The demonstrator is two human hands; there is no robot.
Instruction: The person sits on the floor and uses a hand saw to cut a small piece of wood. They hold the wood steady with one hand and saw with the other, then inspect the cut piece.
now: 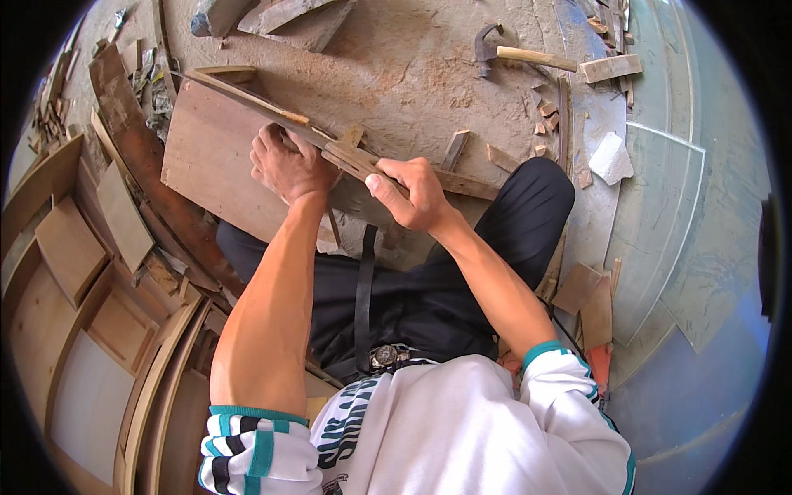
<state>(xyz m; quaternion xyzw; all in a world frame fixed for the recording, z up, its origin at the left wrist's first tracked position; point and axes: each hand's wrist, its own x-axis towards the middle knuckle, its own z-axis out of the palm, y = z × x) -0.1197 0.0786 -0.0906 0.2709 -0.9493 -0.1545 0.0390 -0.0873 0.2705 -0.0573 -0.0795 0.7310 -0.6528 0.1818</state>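
A long, thin tool with a wooden handle [353, 158], seen almost edge-on, slants from upper left toward my right knee; it looks like a handsaw. My right hand [412, 191] wraps round the handle's near end, thumb along the top. Beneath the tool's narrow length lies a flat brown wooden board [214, 157], tilted over my left leg. My left hand [293, 165] presses on the board near its far edge with fingers curled, close beside the tool. Whether the teeth touch the wood cannot be made out.
A hammer [528, 58] lies on the dusty floor ahead, near small wood offcuts [544, 115]. Glass sheets [660, 206] and a white chunk [610, 158] are at right. Stacked wooden panels and frames [91, 330] crowd the left. Wood scraps [301, 23] lie at the far side.
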